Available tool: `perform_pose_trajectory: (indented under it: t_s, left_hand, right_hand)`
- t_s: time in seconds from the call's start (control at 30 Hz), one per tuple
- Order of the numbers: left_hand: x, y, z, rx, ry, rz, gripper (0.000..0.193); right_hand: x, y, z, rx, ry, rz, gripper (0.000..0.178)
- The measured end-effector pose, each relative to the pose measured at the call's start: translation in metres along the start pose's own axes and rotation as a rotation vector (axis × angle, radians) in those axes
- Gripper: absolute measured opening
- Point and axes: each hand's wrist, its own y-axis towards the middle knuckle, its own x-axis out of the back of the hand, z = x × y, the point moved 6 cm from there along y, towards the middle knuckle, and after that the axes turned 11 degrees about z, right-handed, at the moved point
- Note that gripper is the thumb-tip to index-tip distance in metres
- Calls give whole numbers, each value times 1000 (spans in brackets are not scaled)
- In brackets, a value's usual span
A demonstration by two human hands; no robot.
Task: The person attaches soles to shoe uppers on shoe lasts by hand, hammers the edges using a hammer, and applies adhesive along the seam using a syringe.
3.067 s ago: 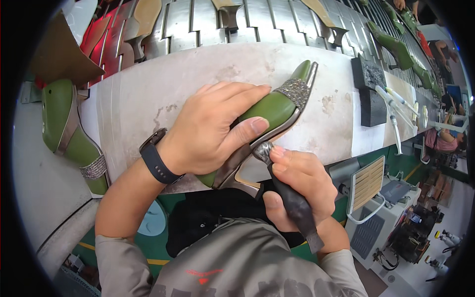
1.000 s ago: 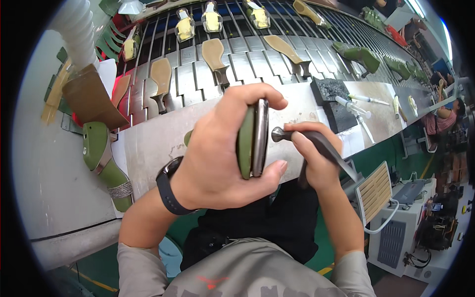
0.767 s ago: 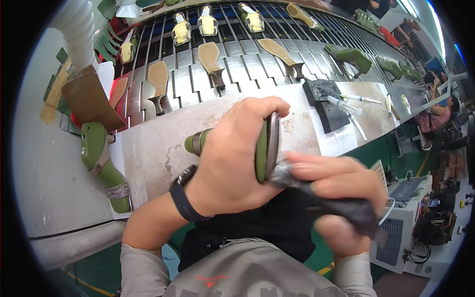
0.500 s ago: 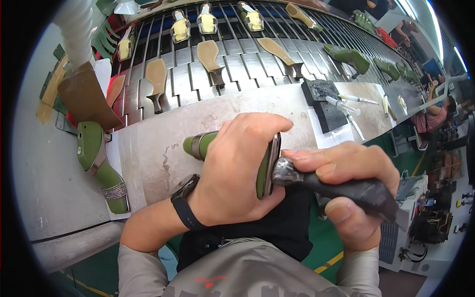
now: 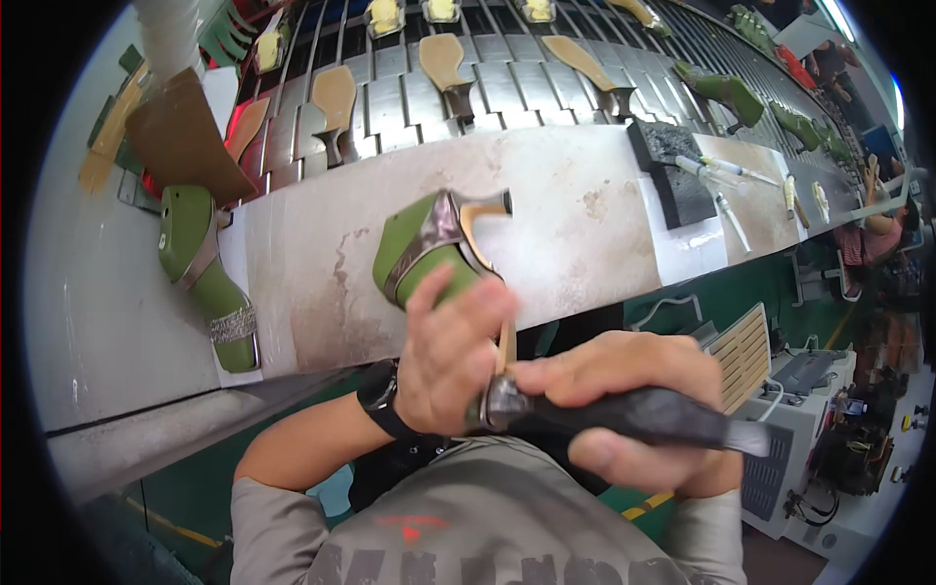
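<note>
My left hand (image 5: 450, 356), blurred by motion, is closed round the toe part of a green shoe last (image 5: 414, 239) fitted with a sandal. The sandal has a metallic brown strap, a tan sole and a heel (image 5: 487, 208) that points to the right. My right hand (image 5: 634, 405) grips a hammer (image 5: 624, 414) by its black handle. The hammer's round metal head is against or very close to the sole by my left fingers; contact cannot be made out. Another green last (image 5: 190, 249) with a strapped sandal lies on its side at the left.
Across the pale worktable (image 5: 322, 224), a slatted metal conveyor (image 5: 390, 127) carries tan heeled soles (image 5: 444, 63) and green lasts (image 5: 721, 93). A black block (image 5: 673, 180) with several syringes (image 5: 721, 175) sits at the right. A brown board (image 5: 185, 132) stands at the left.
The last has been turned so its heel shows, pointing right. Both hands and the hammer have come nearer my body, the hammer also leftward. The whole view has shifted a little.
</note>
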Motion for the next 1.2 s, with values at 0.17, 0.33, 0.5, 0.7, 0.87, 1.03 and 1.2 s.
perform_pose_trajectory:
  t_s: [0.17, 0.33, 0.5, 0.7, 0.87, 1.03, 1.2]
  left_hand:
    - [-11, -50, 18, 231, 277, 150, 57]
    - [-11, -58, 18, 254, 301, 141, 55]
    - [-14, -62, 19, 258, 320, 126, 63]
    - [-16, -62, 18, 226, 304, 237, 89]
    - [-13, -64, 19, 205, 339, 268, 84]
    - [-14, -64, 19, 199, 368, 270, 78]
    - [-9, -61, 19, 302, 295, 155, 36]
  right_hand:
    - [-42, -50, -100, -151, 279, -417, 23]
    - [-39, -52, -106, -143, 217, -432, 24]
    - [-25, -42, -112, -100, 261, -412, 25]
    - [-27, -48, -162, -178, 594, -558, 27]
    - [-23, -24, -143, -16, 590, -463, 27]
    - [-3, -4, -125, -51, 402, -235, 25]
    - [8, 19, -98, -34, 75, -55, 28]
